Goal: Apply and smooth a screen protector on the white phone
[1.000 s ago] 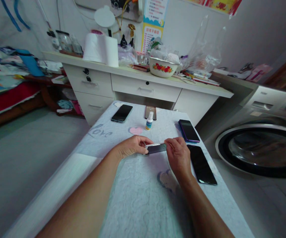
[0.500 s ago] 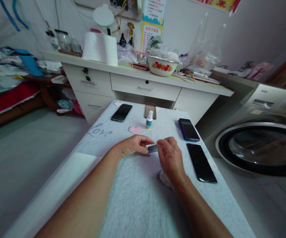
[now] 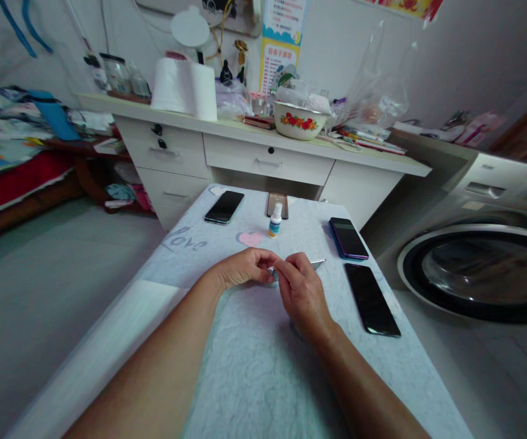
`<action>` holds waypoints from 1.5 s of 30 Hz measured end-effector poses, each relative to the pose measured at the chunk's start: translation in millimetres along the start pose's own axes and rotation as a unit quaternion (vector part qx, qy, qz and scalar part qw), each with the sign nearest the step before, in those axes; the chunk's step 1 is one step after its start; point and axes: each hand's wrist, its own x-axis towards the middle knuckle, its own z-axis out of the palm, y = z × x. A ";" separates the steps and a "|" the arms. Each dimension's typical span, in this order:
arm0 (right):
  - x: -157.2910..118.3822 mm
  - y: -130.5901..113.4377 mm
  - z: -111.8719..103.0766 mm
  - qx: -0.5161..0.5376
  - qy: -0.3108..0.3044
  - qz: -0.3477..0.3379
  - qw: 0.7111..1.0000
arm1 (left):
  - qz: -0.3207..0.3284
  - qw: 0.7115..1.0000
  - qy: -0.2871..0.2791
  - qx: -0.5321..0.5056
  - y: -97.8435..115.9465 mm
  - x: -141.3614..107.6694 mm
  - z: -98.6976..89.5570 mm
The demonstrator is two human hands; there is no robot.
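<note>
My left hand [image 3: 250, 266] is closed on the left end of a phone [image 3: 319, 263], which is mostly hidden behind my right hand. My right hand [image 3: 301, 291] has its fingers pressed together at the phone's left end, close to my left fingertips; what they pinch is too small to make out. Beyond the hands stands a small white spray bottle [image 3: 275, 222] with a blue and orange label. Behind it lies a brown phone case [image 3: 284, 201]. A dark phone [image 3: 224, 207] lies at the far left of the cloth-covered table [image 3: 245, 366].
At the table's right side lie a purple-edged phone [image 3: 348, 238] and a larger black phone [image 3: 372, 299]. Past the far edge stands a white desk [image 3: 240, 149] with a floral bowl [image 3: 301, 122] and paper rolls [image 3: 183, 88]. A washing machine [image 3: 487, 201] is at the right.
My right hand has moved left toward my left fingertips and now covers the phone's middle. The phone's right end shows beyond my right hand.
</note>
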 end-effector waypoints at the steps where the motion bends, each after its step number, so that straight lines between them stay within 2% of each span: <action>1: -0.1 1.1 -0.4 -0.004 0.001 0.001 1.000 | 0.002 1.000 0.003 0.006 -0.8 0.3 -0.4; 7: -1.0 12.0 -7.8 -0.026 0.018 0.022 0.999 | -0.003 1.000 0.023 0.016 -3.5 0.4 -1.6; 13: -0.6 25.0 -19.1 -0.047 0.030 0.046 0.997 | -0.019 0.999 0.031 -0.008 3.3 -2.9 3.2; 23: -0.9 45.9 -30.9 -0.079 0.050 0.078 0.993 | -0.019 0.999 0.018 -0.034 2.2 -1.7 2.9; 45: -1.7 59.3 -38.6 -0.113 0.075 0.125 0.983 | -0.023 0.999 0.025 -0.021 -0.6 -0.9 0.4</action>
